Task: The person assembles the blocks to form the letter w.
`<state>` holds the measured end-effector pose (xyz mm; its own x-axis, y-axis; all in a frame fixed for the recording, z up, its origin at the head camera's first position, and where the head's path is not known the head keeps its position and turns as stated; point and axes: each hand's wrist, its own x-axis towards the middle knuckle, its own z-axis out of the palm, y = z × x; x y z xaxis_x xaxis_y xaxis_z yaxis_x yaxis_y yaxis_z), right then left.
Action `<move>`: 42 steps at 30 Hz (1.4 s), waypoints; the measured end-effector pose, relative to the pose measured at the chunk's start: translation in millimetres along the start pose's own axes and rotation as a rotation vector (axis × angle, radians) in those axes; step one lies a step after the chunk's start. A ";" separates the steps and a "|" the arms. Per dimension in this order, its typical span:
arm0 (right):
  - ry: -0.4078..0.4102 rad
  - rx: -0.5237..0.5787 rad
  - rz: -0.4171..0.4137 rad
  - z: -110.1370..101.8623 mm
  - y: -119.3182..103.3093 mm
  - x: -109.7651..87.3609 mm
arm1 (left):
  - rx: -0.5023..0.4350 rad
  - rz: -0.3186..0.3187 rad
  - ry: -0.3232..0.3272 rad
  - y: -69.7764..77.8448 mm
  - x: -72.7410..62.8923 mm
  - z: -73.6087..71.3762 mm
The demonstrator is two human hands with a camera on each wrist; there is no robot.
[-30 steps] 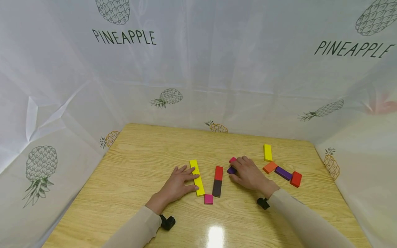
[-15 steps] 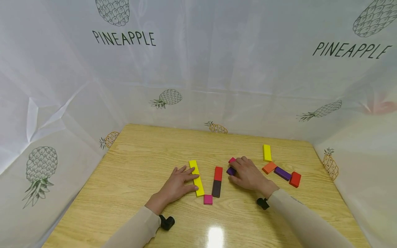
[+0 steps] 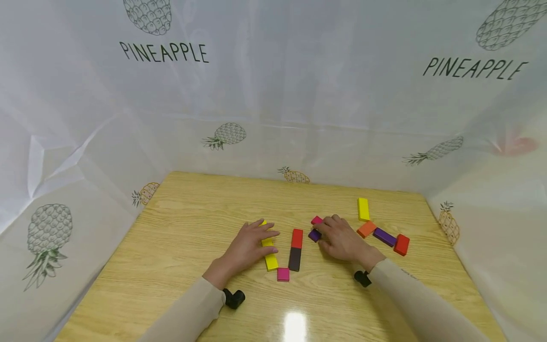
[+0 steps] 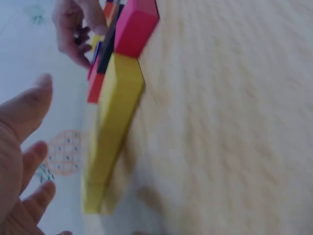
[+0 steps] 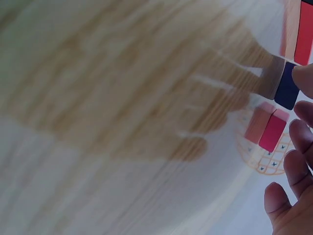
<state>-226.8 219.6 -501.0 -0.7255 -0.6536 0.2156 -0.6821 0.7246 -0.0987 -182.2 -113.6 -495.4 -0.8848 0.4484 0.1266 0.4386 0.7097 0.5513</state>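
Most of the table (image 3: 192, 228) is taken in from above by the head camera, which is faced forward and down and set well back. By the left wrist camera, turned sideways, the yellow row (image 4: 115, 112) is seen close and low, with the right grip (image 3: 342, 240) caught beyond. In the tilted right wrist view, the purple block (image 5: 286, 88) is shown near the right edge. Both row and block are shared with the head view.

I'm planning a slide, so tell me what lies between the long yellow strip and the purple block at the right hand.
A red block, with a black block at its near end; the head view shows both.
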 end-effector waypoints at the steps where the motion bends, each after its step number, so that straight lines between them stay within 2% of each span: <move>1: -0.007 0.004 0.001 -0.4 0.1 0.1 | 0.004 0.017 -0.025 3.0 2.9 0.4; 7: -0.048 -0.007 0.010 -1.2 0.0 3.2 | 0.042 0.101 -0.163 18.9 18.9 6.4; 13: -0.041 -0.006 0.014 -1.0 -1.6 8.4 | 0.127 0.124 -0.232 26.5 30.1 13.0; 26: -0.033 -0.008 0.029 0.0 -2.1 8.9 | 0.179 0.135 -0.292 25.3 38.5 23.5; 37: -0.033 -0.004 0.054 -1.6 -0.7 3.4 | 0.150 0.145 -0.307 27.0 39.8 25.7; 42: 0.003 -0.045 0.067 -1.8 1.8 3.1 | 0.154 0.153 -0.308 27.7 41.6 25.8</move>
<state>-230.1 219.3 -498.7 -0.7691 -0.6025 0.2134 -0.6271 0.7758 -0.0698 -202.7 -61.3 -496.1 -0.7285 0.6815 -0.0688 0.6014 0.6845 0.4120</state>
